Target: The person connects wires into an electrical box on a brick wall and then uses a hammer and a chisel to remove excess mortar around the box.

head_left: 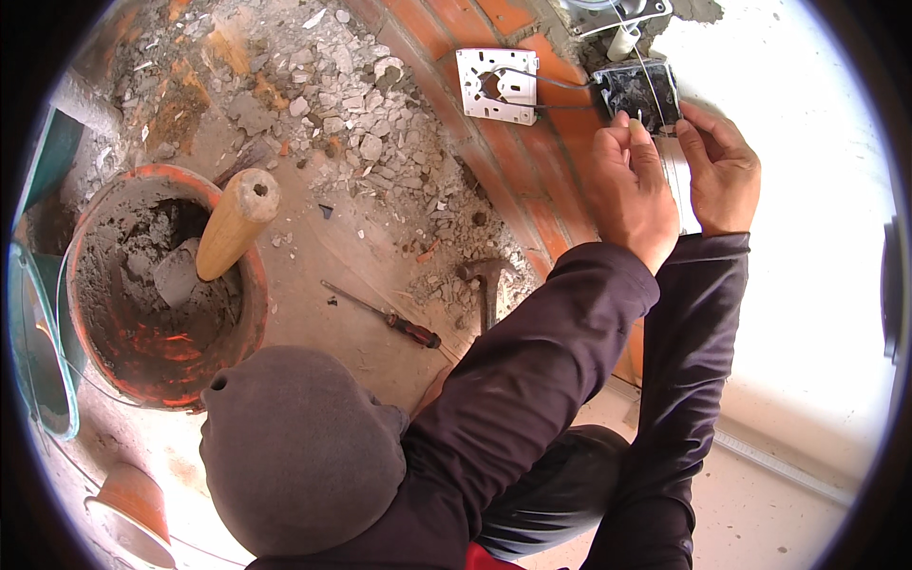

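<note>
Both my hands are raised at a dark square wall box (627,87). My left hand (638,185) is closed, its thumb and finger pinched at the box's lower edge around a small white-tipped piece too small to name. Close to its right, my right hand (724,176) pinches the lower end of a thin pale wire (650,78) that runs down across the box. A white mounting plate (518,87) with cut-outs lies against the brick to the left, dark wires linking it to the box.
Rubble (366,109) lies along the brickwork (546,176). Below are a hammer (488,280) and a screwdriver (385,315). An orange bucket (252,313) of mortar holds a wooden-handled tool (233,223). Teal containers (62,380) stand far left. A rounded dark-grey cloth-covered shape (304,451) fills the lower left.
</note>
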`<move>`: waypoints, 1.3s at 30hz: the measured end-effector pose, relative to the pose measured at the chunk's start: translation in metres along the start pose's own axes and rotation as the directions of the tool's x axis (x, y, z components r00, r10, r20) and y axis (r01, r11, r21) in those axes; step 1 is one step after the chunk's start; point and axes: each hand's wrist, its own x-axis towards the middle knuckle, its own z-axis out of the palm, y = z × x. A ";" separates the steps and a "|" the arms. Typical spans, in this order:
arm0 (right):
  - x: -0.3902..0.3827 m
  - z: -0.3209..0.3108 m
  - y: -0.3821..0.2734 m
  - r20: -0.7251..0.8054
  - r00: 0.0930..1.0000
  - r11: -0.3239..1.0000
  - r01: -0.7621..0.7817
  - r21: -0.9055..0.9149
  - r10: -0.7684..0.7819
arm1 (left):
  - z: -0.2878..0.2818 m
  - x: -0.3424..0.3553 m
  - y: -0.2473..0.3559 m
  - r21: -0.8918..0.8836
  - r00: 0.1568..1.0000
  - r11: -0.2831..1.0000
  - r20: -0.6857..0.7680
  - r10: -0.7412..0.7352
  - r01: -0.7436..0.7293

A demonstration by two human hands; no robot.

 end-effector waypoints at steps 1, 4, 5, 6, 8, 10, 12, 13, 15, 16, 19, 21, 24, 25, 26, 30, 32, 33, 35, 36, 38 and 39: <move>0.000 0.000 0.000 0.000 1.000 1.000 0.008 -0.009 -0.008 | 0.001 -0.002 -0.002 -0.001 0.998 0.999 -0.015 0.055 -0.055; 0.002 0.001 0.002 -0.004 0.999 0.999 0.038 -0.032 -0.038 | 0.003 -0.008 -0.009 0.020 0.993 0.995 -0.066 0.098 -0.096; 0.002 0.000 0.004 -0.011 0.999 0.998 0.052 -0.039 -0.052 | 0.004 -0.012 -0.011 0.029 0.993 0.996 -0.081 0.090 -0.088; 0.002 0.000 0.005 -0.017 0.998 0.997 0.065 -0.045 -0.066 | 0.006 -0.015 -0.014 0.056 0.995 0.997 -0.075 0.061 -0.057; 0.001 0.001 0.006 -0.023 0.999 0.999 0.031 -0.013 -0.031 | 0.008 -0.020 -0.017 0.111 0.998 0.994 -0.065 0.005 0.003; 0.000 0.003 0.006 -0.026 1.000 1.000 0.012 0.024 -0.011 | 0.007 -0.019 -0.018 0.101 0.998 0.994 -0.034 0.047 -0.043; -0.001 0.004 0.005 -0.030 1.000 0.998 0.007 0.058 -0.005 | 0.005 -0.018 -0.017 0.091 0.999 0.995 -0.012 0.034 -0.033; -0.001 0.005 0.004 -0.037 0.999 0.999 0.011 0.042 -0.009 | 0.004 -0.017 -0.015 0.088 1.000 0.996 -0.006 0.000 0.000; -0.001 0.006 0.002 -0.052 0.998 1.000 0.017 0.015 -0.016 | 0.002 -0.016 -0.013 0.096 0.999 0.995 0.002 -0.034 0.033; 0.000 0.006 0.002 -0.056 0.998 1.000 0.011 -0.012 -0.012 | 0.002 -0.016 -0.012 0.103 0.999 0.994 0.006 -0.036 0.035; 0.001 0.005 0.001 -0.067 0.998 0.997 -0.006 -0.075 0.001 | 0.001 -0.014 -0.007 0.136 0.999 0.990 0.025 -0.024 0.021; 0.002 0.006 0.000 -0.068 0.998 0.997 -0.016 -0.082 0.011 | 0.000 -0.014 -0.006 0.161 1.000 0.987 0.030 -0.007 0.002; 0.005 0.005 -0.002 -0.057 0.997 0.994 -0.058 -0.093 0.053 | -0.002 -0.010 -0.009 0.191 0.999 0.981 0.027 0.029 -0.034; 0.006 0.006 -0.002 -0.051 0.998 0.995 -0.051 -0.088 0.046 | -0.003 -0.010 -0.009 0.198 0.999 0.979 0.024 0.048 -0.052; 0.006 0.005 -0.001 -0.048 0.998 0.995 -0.046 -0.087 0.042 | -0.002 -0.010 -0.010 0.204 0.998 0.977 0.025 0.062 -0.066; 0.005 0.007 0.003 -0.050 0.997 0.999 -0.052 -0.015 0.052 | -0.003 -0.010 -0.010 0.188 0.999 0.981 0.031 0.033 -0.038; 0.003 0.009 -0.004 -0.065 0.998 0.998 -0.013 -0.065 0.009 | -0.002 -0.011 -0.012 0.175 0.999 0.983 0.026 0.043 -0.047; 0.002 0.009 -0.007 -0.071 0.997 0.996 0.006 -0.091 -0.012 | -0.002 -0.011 -0.012 0.179 0.999 0.983 0.027 0.037 -0.041; 0.005 0.007 -0.003 -0.043 0.998 0.996 0.045 -0.072 -0.048 | -0.002 -0.012 -0.012 0.187 0.999 0.982 0.026 0.025 -0.029; 0.006 0.007 -0.001 -0.029 0.997 0.996 0.064 -0.060 -0.066 | -0.002 -0.012 -0.014 0.170 0.999 0.985 0.024 0.030 -0.033; 0.007 0.006 -0.002 -0.004 0.998 0.996 0.069 -0.055 -0.070 | -0.003 -0.011 -0.018 0.132 0.999 0.990 0.025 0.036 -0.039; 0.007 0.005 -0.002 0.006 0.997 0.996 0.071 -0.054 -0.071 | -0.002 -0.012 -0.018 0.117 0.999 0.993 0.032 0.027 -0.031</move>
